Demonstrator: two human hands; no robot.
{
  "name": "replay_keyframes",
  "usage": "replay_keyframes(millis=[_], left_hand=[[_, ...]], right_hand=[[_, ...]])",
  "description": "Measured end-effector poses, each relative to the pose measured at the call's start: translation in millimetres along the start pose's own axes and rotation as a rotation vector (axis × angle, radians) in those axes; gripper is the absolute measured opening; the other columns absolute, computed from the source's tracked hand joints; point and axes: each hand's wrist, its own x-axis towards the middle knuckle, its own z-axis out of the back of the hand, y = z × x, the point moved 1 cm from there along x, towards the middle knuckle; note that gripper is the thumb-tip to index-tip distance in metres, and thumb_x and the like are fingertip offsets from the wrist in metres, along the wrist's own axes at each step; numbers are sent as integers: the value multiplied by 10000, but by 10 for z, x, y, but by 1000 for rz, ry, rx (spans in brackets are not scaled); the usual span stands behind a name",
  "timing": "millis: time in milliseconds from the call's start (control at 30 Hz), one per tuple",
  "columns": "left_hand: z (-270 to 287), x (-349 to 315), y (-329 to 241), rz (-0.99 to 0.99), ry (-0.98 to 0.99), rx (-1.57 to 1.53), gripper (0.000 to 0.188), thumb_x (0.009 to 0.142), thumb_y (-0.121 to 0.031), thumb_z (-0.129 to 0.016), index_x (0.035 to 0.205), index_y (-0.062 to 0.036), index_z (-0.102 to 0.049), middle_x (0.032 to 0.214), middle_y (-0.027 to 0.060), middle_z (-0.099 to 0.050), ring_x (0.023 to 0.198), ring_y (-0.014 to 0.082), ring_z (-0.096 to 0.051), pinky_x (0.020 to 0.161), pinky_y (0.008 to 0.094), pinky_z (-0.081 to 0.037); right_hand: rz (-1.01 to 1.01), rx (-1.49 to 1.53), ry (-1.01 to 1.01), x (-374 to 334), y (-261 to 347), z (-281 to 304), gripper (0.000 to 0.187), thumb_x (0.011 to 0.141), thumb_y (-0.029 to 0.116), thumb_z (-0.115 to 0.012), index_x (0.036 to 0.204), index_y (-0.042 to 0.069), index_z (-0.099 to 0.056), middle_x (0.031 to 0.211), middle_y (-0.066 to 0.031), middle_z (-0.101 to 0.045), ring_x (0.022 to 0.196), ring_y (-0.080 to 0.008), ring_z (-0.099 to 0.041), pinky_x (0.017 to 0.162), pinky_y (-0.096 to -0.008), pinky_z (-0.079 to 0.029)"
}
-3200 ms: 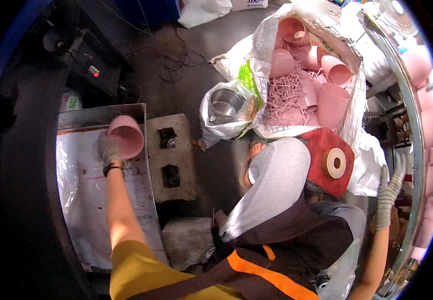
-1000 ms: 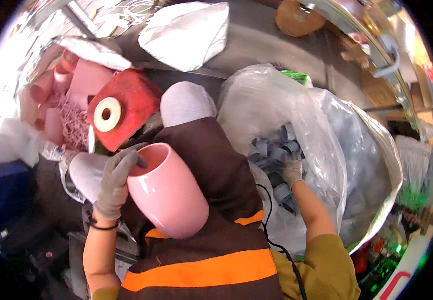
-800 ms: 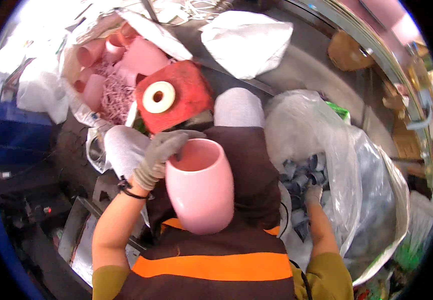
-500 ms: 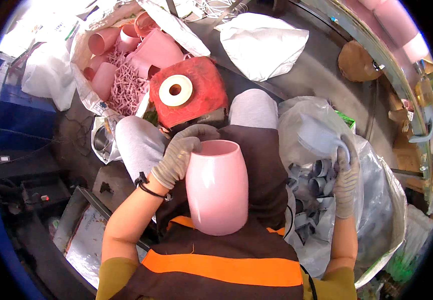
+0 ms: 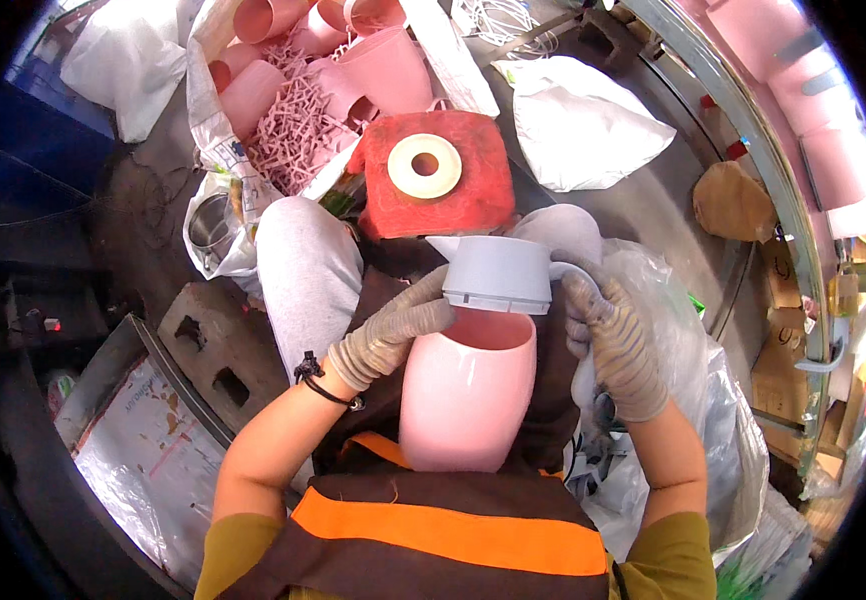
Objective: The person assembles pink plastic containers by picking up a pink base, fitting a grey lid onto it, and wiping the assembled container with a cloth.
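Note:
A glossy pink jug body [image 5: 468, 410] stands upright in my lap with its mouth up. Just over that mouth is a pale blue-grey plastic jug top [image 5: 498, 268] with a pointed spout on its left and a curved handle on its right. My right hand [image 5: 615, 345], in a striped grey work glove, is closed round the handle. My gloved left hand [image 5: 393, 335] is curled at the left of the pink body's rim, close to the jug top's lower edge; some of its fingertips are hidden behind them.
Ahead stands a red-covered block [image 5: 438, 205] with a cream ring [image 5: 425, 168] on it. At far left, a white sack [image 5: 215, 110] holds pink parts and strips. A clear plastic bag [image 5: 653, 300] lies at my right, a concrete block [image 5: 218, 345] at my left.
My right hand has brought the blue-grey jug top from the bag at right to above the pink body. My left hand stays at the rim. The view has shifted.

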Motion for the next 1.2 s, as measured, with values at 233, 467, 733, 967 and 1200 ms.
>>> replay_keyframes(millis=[233,467,733,967,1200], left_hand=[[134,59,138,7,-79,69,930,785,-519,-708,1458,-12,-313,1418,95,-454,1315,198,-419,1130,359,-270],[106,60,162,11,-86,-3,762,862,-423,-663,1424,-14,-352,1357,82,-478,1263,173,-433,1085,323,-318],[44,23,175,22,-159,37,649,905,-334,-636,1399,-5,-372,1286,74,-515,1186,154,-480,1024,296,-381],[16,48,115,117,-146,96,686,898,-373,-642,1410,-13,-361,1323,89,-506,1223,176,-476,1064,320,-355],[318,117,317,221,-123,1,727,869,-413,-676,1403,-16,-383,1314,110,-537,1211,208,-525,1070,350,-380]], right_hand=[[99,-108,-70,-45,6,-41,374,925,302,-632,1231,88,-608,716,66,-531,493,-8,-410,414,-180,-329],[189,-189,-102,-29,-111,-25,353,935,270,-617,1229,75,-609,753,47,-580,501,-13,-426,415,-188,-356],[255,-240,-148,49,-457,-13,336,949,277,-592,1218,76,-615,723,32,-548,539,-30,-441,429,-193,-360],[273,-307,-116,107,-562,60,333,950,293,-592,1217,95,-615,688,41,-508,547,-43,-440,428,-213,-365],[412,-445,-103,239,-648,82,311,950,307,-592,1206,133,-625,668,30,-510,527,-55,-436,434,-224,-375]])
